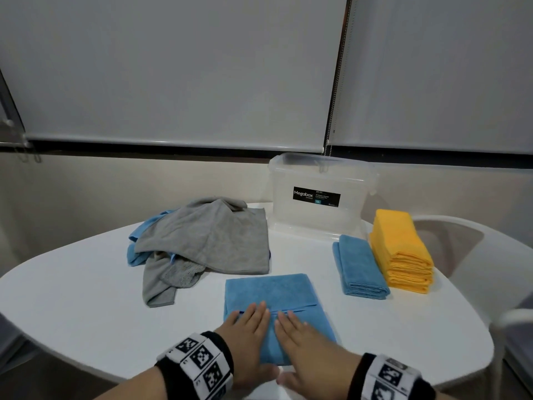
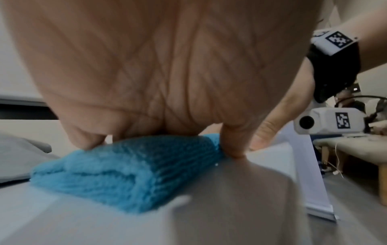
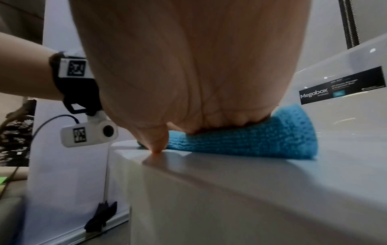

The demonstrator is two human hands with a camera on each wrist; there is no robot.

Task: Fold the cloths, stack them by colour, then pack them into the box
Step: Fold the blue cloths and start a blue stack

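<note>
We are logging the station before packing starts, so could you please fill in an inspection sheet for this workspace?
Surface: white table.
Job's things: blue cloth half folded; folded blue stack beside yellow stack; unfolded grey and blue pile; clear box at the back.
Clutter: nothing seen.
Hands: left hand and right hand press flat on the blue cloth.
Cables: wrist camera cable.
Surroundings: blinds, white chair.

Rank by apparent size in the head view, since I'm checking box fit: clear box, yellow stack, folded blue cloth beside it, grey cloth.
1. grey cloth
2. clear box, nearly alike and farther off, so unsure
3. yellow stack
4. folded blue cloth
</note>
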